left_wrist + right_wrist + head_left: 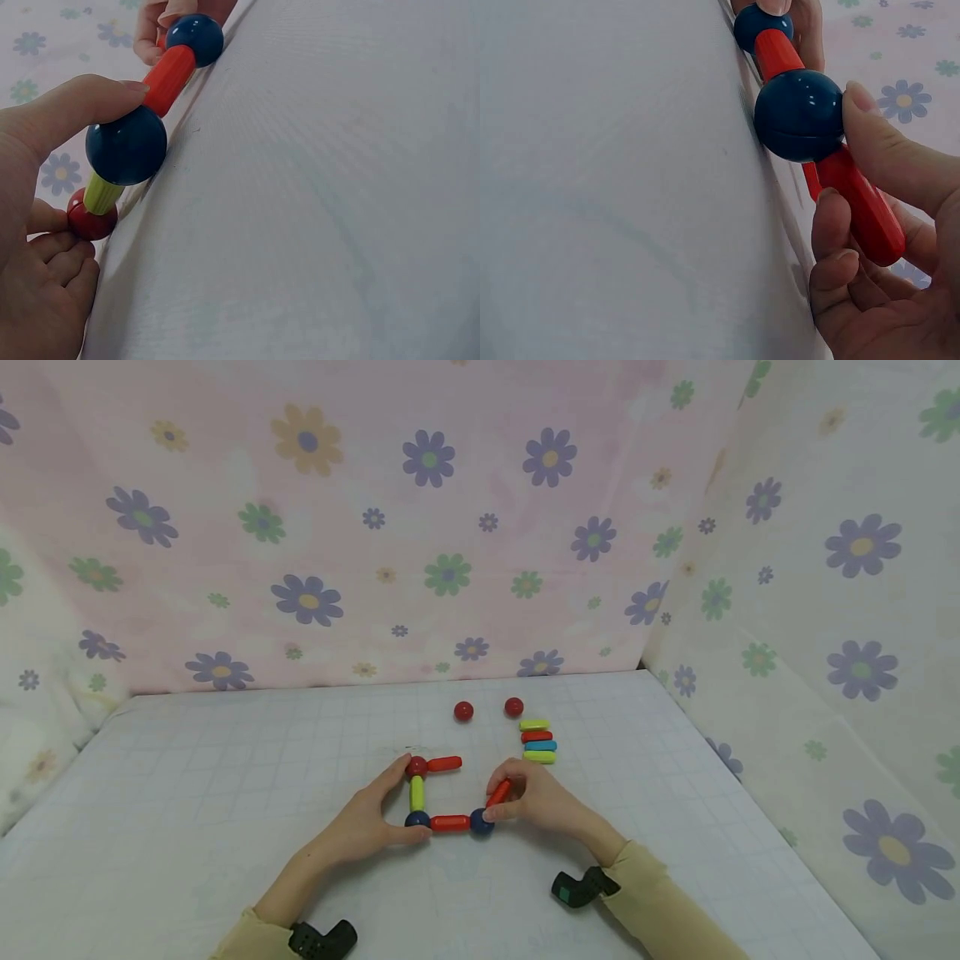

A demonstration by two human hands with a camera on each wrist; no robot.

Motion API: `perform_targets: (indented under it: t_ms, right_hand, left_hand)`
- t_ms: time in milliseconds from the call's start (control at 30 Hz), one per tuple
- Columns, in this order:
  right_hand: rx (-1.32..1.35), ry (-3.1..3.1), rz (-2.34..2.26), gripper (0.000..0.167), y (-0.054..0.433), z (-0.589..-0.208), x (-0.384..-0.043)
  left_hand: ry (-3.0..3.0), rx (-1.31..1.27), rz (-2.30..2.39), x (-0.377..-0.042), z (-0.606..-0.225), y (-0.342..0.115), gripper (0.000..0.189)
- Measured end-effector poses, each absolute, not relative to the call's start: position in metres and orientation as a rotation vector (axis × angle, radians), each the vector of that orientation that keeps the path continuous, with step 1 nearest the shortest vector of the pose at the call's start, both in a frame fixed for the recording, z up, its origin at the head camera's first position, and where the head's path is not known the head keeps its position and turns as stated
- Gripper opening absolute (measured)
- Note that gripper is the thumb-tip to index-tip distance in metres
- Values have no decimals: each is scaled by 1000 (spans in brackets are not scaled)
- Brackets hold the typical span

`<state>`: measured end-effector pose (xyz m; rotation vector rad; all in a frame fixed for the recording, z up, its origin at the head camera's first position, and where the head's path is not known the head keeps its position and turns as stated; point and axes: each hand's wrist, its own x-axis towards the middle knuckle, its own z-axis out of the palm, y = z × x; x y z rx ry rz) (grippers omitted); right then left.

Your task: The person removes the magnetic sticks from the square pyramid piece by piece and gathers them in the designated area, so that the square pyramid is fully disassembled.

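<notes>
Steadying ball-and-rod frame (450,823) between left hand's (363,821) gripping fingers, likely against sliding | pinching red rod (499,792) with right hand's (546,799) fingers, seemingly for control at blue ball (480,827) | holding frame well short of table's (187,793) far edge | with loose rods (539,746) nearer that edge, apparently for reach

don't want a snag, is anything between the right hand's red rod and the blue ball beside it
Nothing visible: the red rod in the right hand appears to touch that blue ball directly.
</notes>
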<state>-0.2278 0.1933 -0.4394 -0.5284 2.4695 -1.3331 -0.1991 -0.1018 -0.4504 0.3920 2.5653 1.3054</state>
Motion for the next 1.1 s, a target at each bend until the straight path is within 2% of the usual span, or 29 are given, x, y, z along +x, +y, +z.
perform_targets:
  t_ms: [1100]
  right_hand:
    - [-415, 2407, -1401, 24, 197, -435, -229]
  left_hand:
    - [2547, 383, 1322, -200, -449, -103, 110]
